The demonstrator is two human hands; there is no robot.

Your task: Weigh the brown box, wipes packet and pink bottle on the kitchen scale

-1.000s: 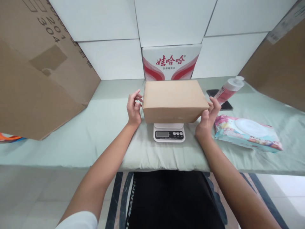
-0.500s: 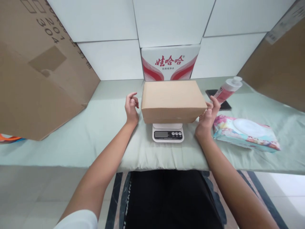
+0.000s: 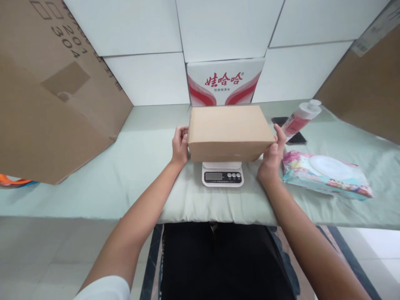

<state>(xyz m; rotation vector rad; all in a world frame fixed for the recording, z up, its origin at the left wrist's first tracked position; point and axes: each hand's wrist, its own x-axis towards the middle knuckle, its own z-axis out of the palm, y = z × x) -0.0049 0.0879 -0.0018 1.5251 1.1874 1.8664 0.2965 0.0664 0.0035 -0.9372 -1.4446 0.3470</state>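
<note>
A plain brown cardboard box [image 3: 230,131] rests on a small white digital scale [image 3: 222,175] in the middle of the table. My left hand [image 3: 180,146] grips the box's left end. My right hand [image 3: 271,156] grips its right end, thumb along the front corner. The scale's display and round buttons face me below the box; the display reading is too small to read.
A pale green cloth [image 3: 125,175] covers the table. Right of the scale lies a pack of wet wipes [image 3: 325,175]; behind it a pink bottle [image 3: 301,116] lies over a black phone [image 3: 295,137]. A red-and-white carton [image 3: 225,81] stands against the wall. Large cardboard boxes [image 3: 46,91] flank both sides.
Both hands were apart from the box ends with fingers loose; now they have closed in and grip the box at both ends. The box still sits on the scale.
</note>
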